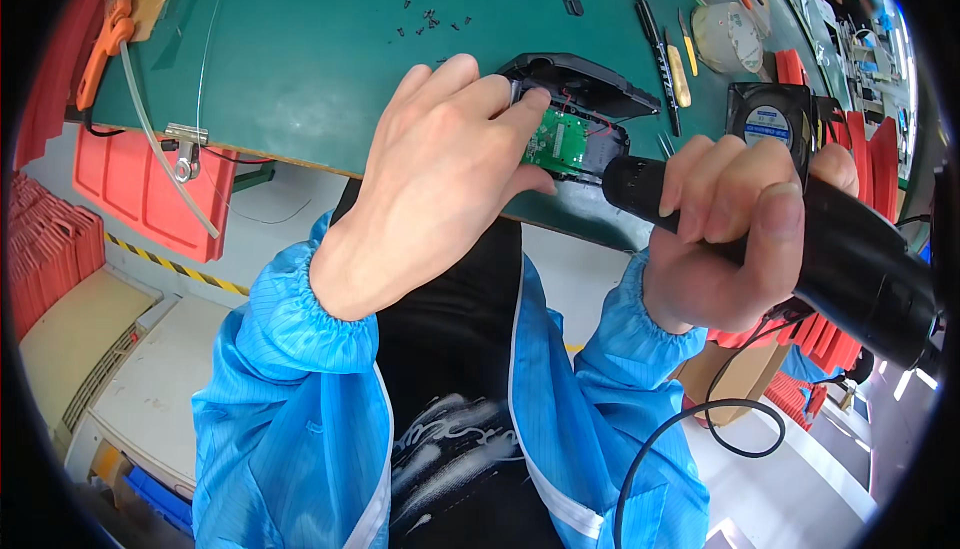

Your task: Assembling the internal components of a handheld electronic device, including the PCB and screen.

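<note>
My left hand (435,149) grips the near-left edge of an opened black plastic housing (590,84), thumb below and fingers above. Inside the housing lies a green circuit board (560,142) with thin red wires; the other half of the shell stands tilted up behind it. My right hand (735,209) is wrapped round a thick black corded electric screwdriver (870,259). Its narrow nose points left, at the right end of the board. Whether the bit touches the board is hidden. Several small dark screws (431,19) lie loose beyond my left hand.
On the green mat (290,49) lie a black marker (658,59), a yellow-handled tool (679,74) and small black parts (571,0). A tape roll (728,37) and a square black fan (768,114) stand right. An orange-handled tool (110,39) hangs at the left edge. The screwdriver's cord (650,439) loops below my right arm.
</note>
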A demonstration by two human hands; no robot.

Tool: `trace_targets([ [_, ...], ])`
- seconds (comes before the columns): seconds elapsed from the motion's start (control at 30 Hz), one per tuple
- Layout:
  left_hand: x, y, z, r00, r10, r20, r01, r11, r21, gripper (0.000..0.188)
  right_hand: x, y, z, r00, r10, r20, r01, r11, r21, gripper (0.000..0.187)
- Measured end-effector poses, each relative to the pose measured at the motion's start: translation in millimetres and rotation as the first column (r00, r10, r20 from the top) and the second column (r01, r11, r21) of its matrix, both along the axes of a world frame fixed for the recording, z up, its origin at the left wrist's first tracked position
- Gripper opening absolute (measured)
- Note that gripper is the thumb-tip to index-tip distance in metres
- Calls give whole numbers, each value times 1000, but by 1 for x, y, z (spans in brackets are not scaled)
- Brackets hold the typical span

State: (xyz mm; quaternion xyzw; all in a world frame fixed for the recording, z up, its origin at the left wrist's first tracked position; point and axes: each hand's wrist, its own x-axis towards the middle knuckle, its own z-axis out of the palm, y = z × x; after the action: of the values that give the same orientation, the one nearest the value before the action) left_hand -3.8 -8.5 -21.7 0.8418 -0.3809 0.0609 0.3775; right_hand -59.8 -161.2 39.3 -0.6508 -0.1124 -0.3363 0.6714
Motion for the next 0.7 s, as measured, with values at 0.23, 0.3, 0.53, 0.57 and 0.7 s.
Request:
trace_targets([
  [0.23,-6,-8,2,992,-123,-6,118,962,-247,33,-5,-15,17,964,252,84,-261,956,130,41],
  [0.3,-5,-6,-2,993,-107,54,116,973,-199,28,-3,-19,20,935,336,113,-350,927,135,41],
  [0.53,26,33,16,959,167,231,-169,985,-8,13,8,-61,38,991,98,89,-107,988,108,20],
  [0.57,31,38,13,960,185,209,-189,982,0,12,13,-69,42,997,31,69,-36,996,77,17],
  [0.7,31,43,24,959,270,87,-272,962,20,18,79,-90,17,891,-396,223,391,918,69,18],
])
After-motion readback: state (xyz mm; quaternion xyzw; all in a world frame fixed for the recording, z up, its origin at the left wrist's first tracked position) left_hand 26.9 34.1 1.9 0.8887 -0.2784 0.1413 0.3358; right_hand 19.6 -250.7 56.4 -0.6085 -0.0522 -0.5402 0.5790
